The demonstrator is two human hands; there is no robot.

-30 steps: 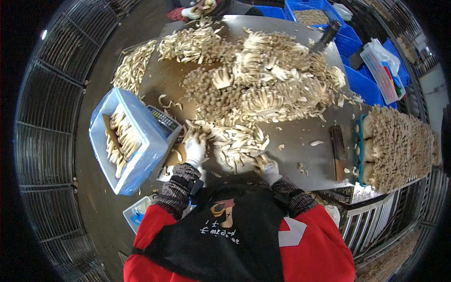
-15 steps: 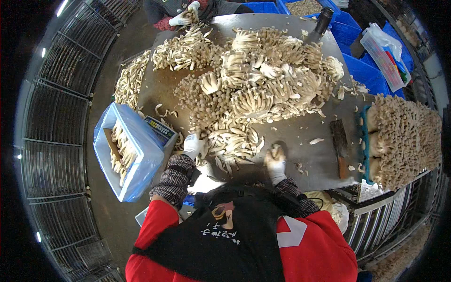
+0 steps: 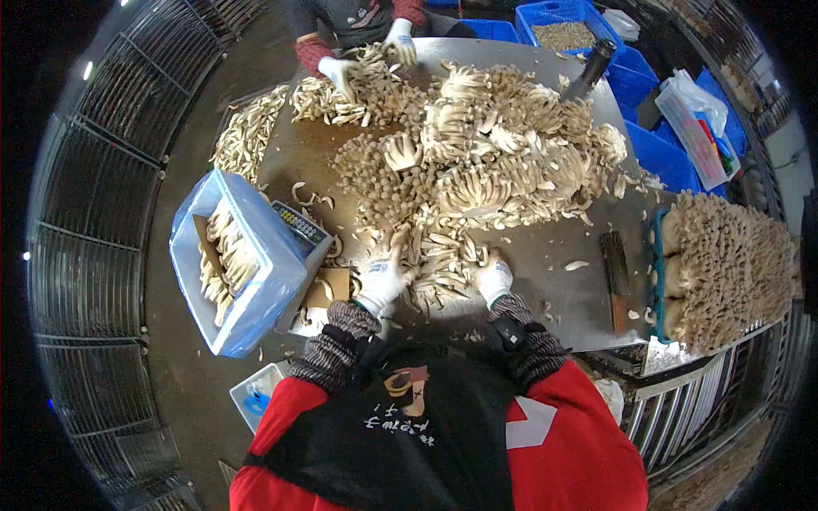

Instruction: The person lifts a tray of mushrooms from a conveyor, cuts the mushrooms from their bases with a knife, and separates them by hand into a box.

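Note:
Both my hands wear white gloves and rest at the near edge of a heap of loose brown-and-cream mushrooms (image 3: 440,266) on the metal table. On the heap's left side, my left hand (image 3: 381,279) has its fingers stretched forward against the stems. My right hand (image 3: 493,278) lies against the right side, fingertips touching the mushrooms, loosely bent and apart. Neither hand is closed round a mushroom that I can make out. Just beyond, large mushroom clusters (image 3: 473,183) cover the middle of the table.
Left stands a blue-lined bin (image 3: 281,281) of mushrooms beside a scale (image 3: 298,226). A dark-bladed tool with a wooden handle (image 3: 617,281) lies right, near a crate of mushrooms (image 3: 728,268). Across the table, a co-worker's gloved hands (image 3: 339,75) work at another heap. Blue crates (image 3: 630,81) stand far right.
My left hand has moved right and onto the near heap, and my right hand has shifted slightly up against it. The co-worker's hands have come apart, one lowering onto the far heap.

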